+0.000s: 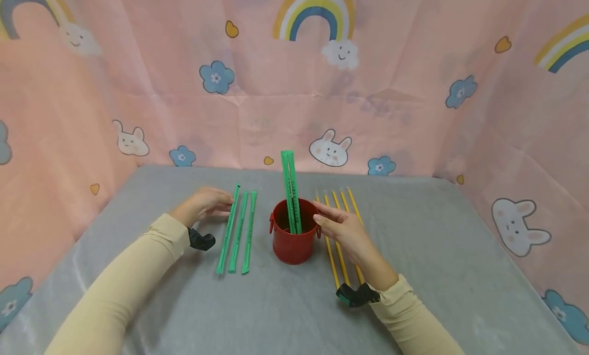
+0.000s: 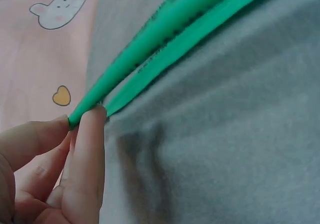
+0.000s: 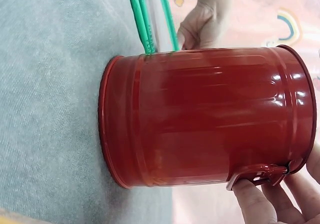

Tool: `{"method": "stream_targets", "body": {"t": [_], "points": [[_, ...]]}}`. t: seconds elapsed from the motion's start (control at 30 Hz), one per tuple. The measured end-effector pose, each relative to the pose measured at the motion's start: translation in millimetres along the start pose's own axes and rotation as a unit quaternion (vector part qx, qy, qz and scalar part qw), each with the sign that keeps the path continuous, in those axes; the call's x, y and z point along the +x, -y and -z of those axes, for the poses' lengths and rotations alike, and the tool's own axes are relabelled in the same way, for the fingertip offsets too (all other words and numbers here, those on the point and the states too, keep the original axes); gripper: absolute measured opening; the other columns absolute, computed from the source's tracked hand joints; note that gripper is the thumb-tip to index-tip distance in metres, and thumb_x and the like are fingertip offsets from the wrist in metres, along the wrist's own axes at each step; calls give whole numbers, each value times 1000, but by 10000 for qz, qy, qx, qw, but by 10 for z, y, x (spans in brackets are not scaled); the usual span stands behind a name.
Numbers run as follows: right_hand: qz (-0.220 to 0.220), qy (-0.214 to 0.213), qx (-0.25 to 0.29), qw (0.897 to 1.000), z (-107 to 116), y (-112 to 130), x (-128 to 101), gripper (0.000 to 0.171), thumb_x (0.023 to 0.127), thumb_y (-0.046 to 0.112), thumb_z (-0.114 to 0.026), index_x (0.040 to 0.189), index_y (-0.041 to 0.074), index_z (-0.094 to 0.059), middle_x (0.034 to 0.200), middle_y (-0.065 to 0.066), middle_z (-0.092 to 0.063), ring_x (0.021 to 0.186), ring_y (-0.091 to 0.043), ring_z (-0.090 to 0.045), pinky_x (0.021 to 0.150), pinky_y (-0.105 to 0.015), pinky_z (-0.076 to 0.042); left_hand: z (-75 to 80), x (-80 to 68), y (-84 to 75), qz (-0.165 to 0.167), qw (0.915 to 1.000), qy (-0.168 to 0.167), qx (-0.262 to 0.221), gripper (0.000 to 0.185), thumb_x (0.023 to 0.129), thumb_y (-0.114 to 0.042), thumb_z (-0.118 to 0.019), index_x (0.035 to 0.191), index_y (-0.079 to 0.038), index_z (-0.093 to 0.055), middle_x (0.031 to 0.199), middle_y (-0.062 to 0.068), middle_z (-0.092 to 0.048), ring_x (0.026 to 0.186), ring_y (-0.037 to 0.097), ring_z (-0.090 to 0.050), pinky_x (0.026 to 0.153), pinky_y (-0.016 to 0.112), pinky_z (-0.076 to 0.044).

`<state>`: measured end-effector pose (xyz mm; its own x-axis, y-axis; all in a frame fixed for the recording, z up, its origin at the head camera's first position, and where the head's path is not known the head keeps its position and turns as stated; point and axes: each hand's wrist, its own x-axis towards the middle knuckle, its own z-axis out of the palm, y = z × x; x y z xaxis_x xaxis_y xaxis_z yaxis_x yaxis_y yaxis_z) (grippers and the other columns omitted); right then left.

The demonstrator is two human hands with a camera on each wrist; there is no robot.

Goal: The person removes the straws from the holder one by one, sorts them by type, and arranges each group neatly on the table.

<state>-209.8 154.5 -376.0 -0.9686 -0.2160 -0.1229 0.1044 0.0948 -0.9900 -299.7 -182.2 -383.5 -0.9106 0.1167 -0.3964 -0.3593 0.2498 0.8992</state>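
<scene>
Though dark print runs along the green straws (image 1: 239, 231), too small to read. No brand or label visible on the red pail (image 1: 293, 236). Standing upright at the centre of the grey cloth (image 1: 414, 232), with two more green sticks (image 1: 291, 191) inside, leaning slightly toward 11 o'clock and rising well above the rim. At 9 o'clock from the pail, three green straws flat on the cloth, side by side, running roughly 12 to 6. At 3 o'clock, four yellow straws (image 1: 342, 212) in a similar row, partly hidden beneath the right hand (image 1: 347, 229).

Left hand (image 1: 207, 202) at the far end of the leftmost green straw, thumb and fingertips (image 2: 92, 129) pinching its tip; the next straw just beside, untouched. Right hand with fingers straight and close together, fingertips (image 3: 250, 196) touching the pail's small side handle (image 3: 257, 173) near the rim, not curled round anything. Cream sleeves (image 1: 138, 273) on both arms, a black strap at each wrist.

Behind and on both sides, pink backdrop (image 1: 405, 99) printed with rainbows, bunnies, blue flowers and yellow hearts.
</scene>
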Motion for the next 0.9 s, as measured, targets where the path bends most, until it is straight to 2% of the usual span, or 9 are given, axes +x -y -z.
{"method": "stream_targets", "body": {"t": [0.2,0.6,0.7,0.9], "points": [[14,23,48,10000,-16,2,32,50,101,17,-59,149,8,-46,157,-12,-41,143,-28,-43,111,-41,-43,14,38,11,-22,9999,-20,125,45,100,-4,-55,139,15,-46,84,-1,-66,70,4,-66,71,22,-61],[-80,-50,26,10000,-18,-18,-9,50,101,16,-59,148,8,-47,155,-13,-44,141,-27,-46,109,-41,-45,-33,102,48,230,9995,-201,-32,42,97,1,-56,135,17,-48,73,-3,-64,65,5,-65,67,22,-61],[-104,-76,43,9999,-11,-18,-6,50,101,16,-59,148,7,-46,155,-13,-44,141,-28,-46,110,-41,-44,-43,123,37,271,9993,-228,98,41,97,0,-56,134,17,-49,74,-2,-64,65,4,-64,67,22,-60],[-82,-70,51,9999,-6,-6,4,51,100,16,-60,148,7,-47,156,-11,-42,142,-28,-44,110,-42,-43,-45,170,39,319,9974,-484,421,39,95,0,-58,131,16,-53,76,2,-63,64,6,-63,64,22,-60]]}}
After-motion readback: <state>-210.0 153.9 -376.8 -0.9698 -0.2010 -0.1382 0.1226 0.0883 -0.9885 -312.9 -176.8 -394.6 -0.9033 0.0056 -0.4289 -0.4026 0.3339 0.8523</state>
